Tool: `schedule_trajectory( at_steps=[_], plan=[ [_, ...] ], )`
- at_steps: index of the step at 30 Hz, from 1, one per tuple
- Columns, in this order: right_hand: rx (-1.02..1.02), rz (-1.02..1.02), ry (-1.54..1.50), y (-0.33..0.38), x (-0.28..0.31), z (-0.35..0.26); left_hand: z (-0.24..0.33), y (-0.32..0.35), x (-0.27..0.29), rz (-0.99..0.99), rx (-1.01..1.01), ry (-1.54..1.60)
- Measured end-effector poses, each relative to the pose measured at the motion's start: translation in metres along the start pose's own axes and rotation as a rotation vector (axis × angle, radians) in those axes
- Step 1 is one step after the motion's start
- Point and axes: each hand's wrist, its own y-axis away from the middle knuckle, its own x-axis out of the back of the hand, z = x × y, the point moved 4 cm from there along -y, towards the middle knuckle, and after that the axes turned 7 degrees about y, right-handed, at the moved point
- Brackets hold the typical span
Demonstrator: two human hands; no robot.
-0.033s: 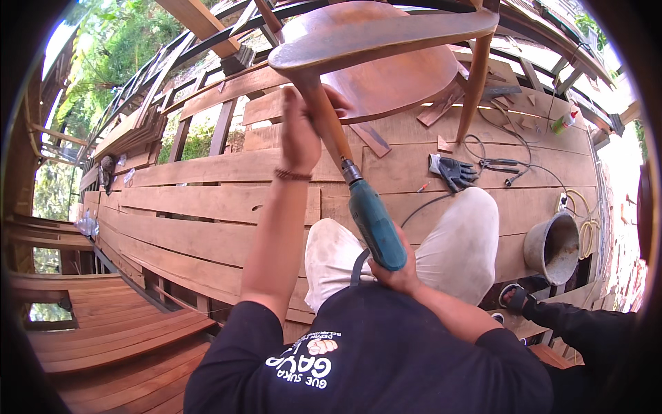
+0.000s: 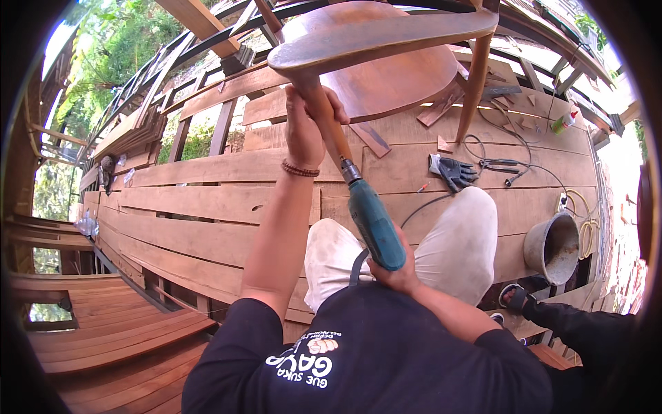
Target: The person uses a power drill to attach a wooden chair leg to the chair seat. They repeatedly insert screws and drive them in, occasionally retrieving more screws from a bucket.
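Observation:
A brown wooden chair (image 2: pixel 393 79) stands in front of me, its broad curved top rail or armrest (image 2: pixel 386 40) nearest to me above the rounded seat. My left hand (image 2: pixel 305 134), with a beaded bracelet at the wrist, is wrapped round the chair's near leg (image 2: pixel 324 110). A teal power drill (image 2: pixel 376 224) points up and away from my lap, its chuck (image 2: pixel 350 170) at the leg's lower visible part. Whether the bit is inside the wood cannot be made out. My right hand (image 2: pixel 400 271) grips the drill at its rear; the handle is mostly hidden.
Planks with gaps form the deck (image 2: pixel 200 207). To the right lie a grey-black glove (image 2: pixel 455 172), cables (image 2: pixel 514 165), wood offcuts (image 2: pixel 372 140), a bottle (image 2: pixel 564 122) and a metal bucket (image 2: pixel 554 248). Another person's sandalled foot (image 2: pixel 514 297) is at lower right.
My left hand has shifted slightly and its fingers have closed further round the chair leg. The drill and my right hand look unmoved.

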Motion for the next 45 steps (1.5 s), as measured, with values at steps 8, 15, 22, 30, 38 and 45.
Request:
schedule_trajectory(
  at_steps=[8, 15, 22, 30, 38, 45],
  plan=[
    [0.055, 0.057, 0.125, -0.003, -0.006, -0.008, -0.008, 0.001, 0.004, 0.060, 0.047, -0.028],
    [-0.003, 0.041, 0.019, -0.002, -0.010, -0.012, -0.010, 0.003, 0.005, 0.082, 0.027, -0.050],
    [-0.028, 0.041, 0.063, -0.003, -0.008, -0.016, -0.009, 0.004, 0.004, 0.091, 0.013, -0.075],
    [0.069, 0.033, 0.177, -0.007, -0.005, -0.019, -0.010, 0.003, 0.005, 0.080, 0.005, -0.090],
    [-0.068, -0.095, 0.005, -0.008, -0.003, -0.018, -0.009, 0.004, 0.004, 0.097, 0.012, -0.055],
    [-0.120, -0.115, 0.011, -0.008, -0.004, -0.012, -0.009, 0.002, 0.002, 0.177, 0.038, -0.081]
  ],
)
